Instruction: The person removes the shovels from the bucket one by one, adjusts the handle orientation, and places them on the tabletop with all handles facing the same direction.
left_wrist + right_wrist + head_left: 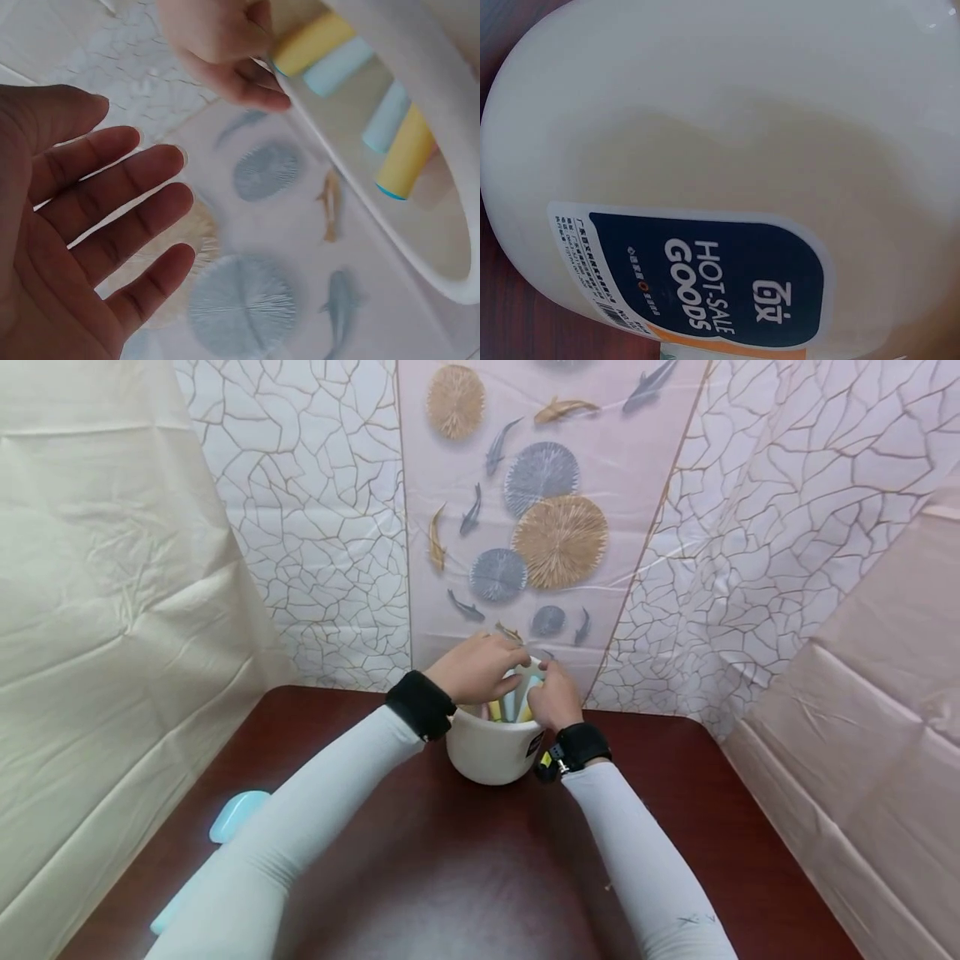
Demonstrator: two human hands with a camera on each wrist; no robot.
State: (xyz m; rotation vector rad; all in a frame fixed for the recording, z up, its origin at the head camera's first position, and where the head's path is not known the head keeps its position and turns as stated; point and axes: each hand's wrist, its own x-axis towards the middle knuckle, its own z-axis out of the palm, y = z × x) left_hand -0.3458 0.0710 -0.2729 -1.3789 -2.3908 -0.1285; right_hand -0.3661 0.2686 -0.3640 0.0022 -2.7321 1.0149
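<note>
A white bucket (491, 752) stands upright at the back of the table, holding several yellow and light-blue round sticks (510, 706). In the left wrist view, a yellow stick (405, 157) with a blue end leans inside the rim. My left hand (480, 668) is over the bucket's left side, and its fingers (120, 172) are spread with nothing in them. At the right rim, my right hand (557, 695) grips the bucket's edge with curled fingers. The right wrist view is filled by the bucket's side and its dark label (705, 277); no fingers show there.
On the left of the dark red table (450, 877) lies a light-blue rounded object (238, 816). Another light-blue piece (183, 893) is partly hidden by my left sleeve. A patterned cloth (495, 510) hangs right behind the bucket.
</note>
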